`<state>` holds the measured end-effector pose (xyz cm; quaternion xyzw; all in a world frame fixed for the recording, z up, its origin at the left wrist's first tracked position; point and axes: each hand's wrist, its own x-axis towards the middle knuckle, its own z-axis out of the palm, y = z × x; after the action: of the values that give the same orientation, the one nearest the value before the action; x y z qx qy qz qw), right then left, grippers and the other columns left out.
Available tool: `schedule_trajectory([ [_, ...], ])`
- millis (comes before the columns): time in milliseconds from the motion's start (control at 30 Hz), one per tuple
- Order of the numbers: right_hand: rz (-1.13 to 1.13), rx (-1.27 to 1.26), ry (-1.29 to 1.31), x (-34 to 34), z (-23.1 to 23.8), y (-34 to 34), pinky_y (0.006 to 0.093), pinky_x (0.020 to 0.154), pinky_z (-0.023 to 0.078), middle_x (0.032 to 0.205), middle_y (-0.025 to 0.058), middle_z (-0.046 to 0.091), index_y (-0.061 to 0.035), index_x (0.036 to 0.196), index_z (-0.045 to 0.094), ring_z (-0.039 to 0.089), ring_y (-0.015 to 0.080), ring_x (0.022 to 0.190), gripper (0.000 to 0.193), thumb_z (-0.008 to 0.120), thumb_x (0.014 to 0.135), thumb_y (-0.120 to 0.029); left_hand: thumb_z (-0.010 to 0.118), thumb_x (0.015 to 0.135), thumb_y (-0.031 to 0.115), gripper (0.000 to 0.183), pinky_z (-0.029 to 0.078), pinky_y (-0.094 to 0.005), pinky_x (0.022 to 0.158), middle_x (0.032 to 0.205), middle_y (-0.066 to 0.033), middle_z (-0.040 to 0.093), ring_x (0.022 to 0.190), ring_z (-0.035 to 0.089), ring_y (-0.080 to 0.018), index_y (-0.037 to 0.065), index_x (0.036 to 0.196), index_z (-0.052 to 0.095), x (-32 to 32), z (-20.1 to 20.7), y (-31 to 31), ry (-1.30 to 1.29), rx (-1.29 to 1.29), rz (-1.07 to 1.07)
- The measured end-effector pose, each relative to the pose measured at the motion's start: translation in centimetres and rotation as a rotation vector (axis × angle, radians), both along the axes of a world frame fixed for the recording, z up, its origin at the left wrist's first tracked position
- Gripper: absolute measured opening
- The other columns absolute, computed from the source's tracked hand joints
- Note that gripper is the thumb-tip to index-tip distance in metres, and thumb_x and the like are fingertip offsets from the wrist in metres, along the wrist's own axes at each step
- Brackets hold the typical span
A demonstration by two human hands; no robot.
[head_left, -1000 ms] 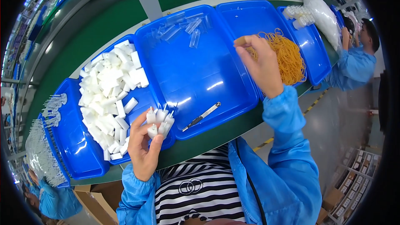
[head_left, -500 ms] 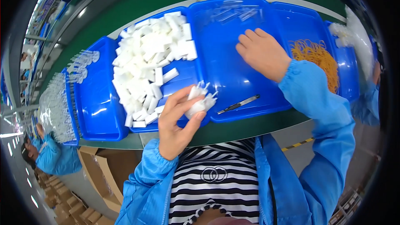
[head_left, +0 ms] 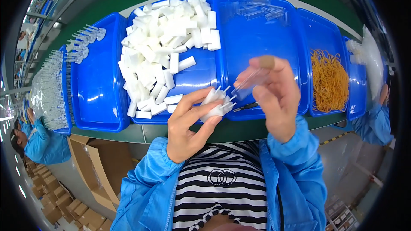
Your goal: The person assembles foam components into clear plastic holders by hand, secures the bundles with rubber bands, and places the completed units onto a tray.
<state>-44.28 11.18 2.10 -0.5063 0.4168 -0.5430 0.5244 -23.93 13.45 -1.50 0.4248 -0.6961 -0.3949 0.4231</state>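
Note:
My left hand [head_left: 182, 134] pinches a small bundle of white foam-like blocks [head_left: 212, 108] between thumb and fingers. Thin translucent stems stick out of the bundle's upper right side. Close to those stems, my right hand [head_left: 282, 102] grips a clear plastic tube [head_left: 250, 81] between thumb and fingertips, with a tan covering on one finger. The tube's near end points toward the bundle; whether they touch is hard to tell. Beneath it, a slim dark pen-like tool [head_left: 245, 107] lies in the blue tray [head_left: 239, 38], and more clear tubes [head_left: 261, 10] lie at that tray's far end.
Left of centre, a blue tray holds a heap of white blocks [head_left: 160, 38]. Orange rubber bands [head_left: 329, 81] fill a tray on the right. Stemmed clear parts [head_left: 83, 42] lie far left, with a cardboard box [head_left: 100, 167] below. Other people sit at both sides.
My right hand has come back from the far end of the middle tray toward my left hand, now with a clear tube in it. The left hand keeps its bundle.

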Motion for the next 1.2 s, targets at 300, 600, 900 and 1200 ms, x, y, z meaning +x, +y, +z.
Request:
schedule_trajectory([
  [300,0.010,0.037,0.064,1.6,-2.5,1.8,0.0350,0.088,0.052,0.106,0.0182,0.065,0.0017,0.128,0.043,0.065,0.0232,0.100,0.039,0.054,0.091,-0.007,0.074,0.083,0.001,0.025,0.054,-0.0341,0.084,0.121,-0.0175,0.062,0.103,0.066,-0.0278,0.002,0.108,0.073,-0.1,0.1,0.2,0.015,0.019,0.067],
  [600,-0.067,-0.053,0.119,2.8,-3.9,2.7,0.0385,0.098,0.049,0.110,0.0173,0.066,0.0025,0.124,0.045,0.066,0.0243,0.106,0.042,0.063,0.086,0.003,0.075,0.082,0.001,0.025,0.055,-0.0334,0.082,0.118,-0.0176,0.063,0.099,0.067,-0.0288,0.001,0.107,0.072,-0.2,-0.5,0.1,0.002,-0.005,0.147],
  [900,-0.027,-0.190,0.176,1.9,-5.3,2.3,0.0394,0.099,0.048,0.110,0.0199,0.067,0.0036,0.121,0.044,0.066,0.0250,0.106,0.043,0.065,0.084,0.006,0.072,0.084,0.002,0.027,0.055,-0.0337,0.079,0.124,-0.0189,0.058,0.100,0.065,-0.0297,0.001,0.110,0.070,-0.1,-0.9,0.3,-0.017,0.024,0.078],
  [1200,0.032,-0.333,0.285,1.5,-5.3,1.9,0.0397,0.100,0.046,0.110,0.0199,0.068,0.0016,0.117,0.048,0.066,0.0235,0.104,0.039,0.067,0.083,0.005,0.066,0.089,0.004,0.022,0.053,-0.0354,0.086,0.126,-0.0183,0.058,0.106,0.063,-0.0309,0.001,0.110,0.070,0.1,-0.2,0.4,0.022,0.092,0.092],
])
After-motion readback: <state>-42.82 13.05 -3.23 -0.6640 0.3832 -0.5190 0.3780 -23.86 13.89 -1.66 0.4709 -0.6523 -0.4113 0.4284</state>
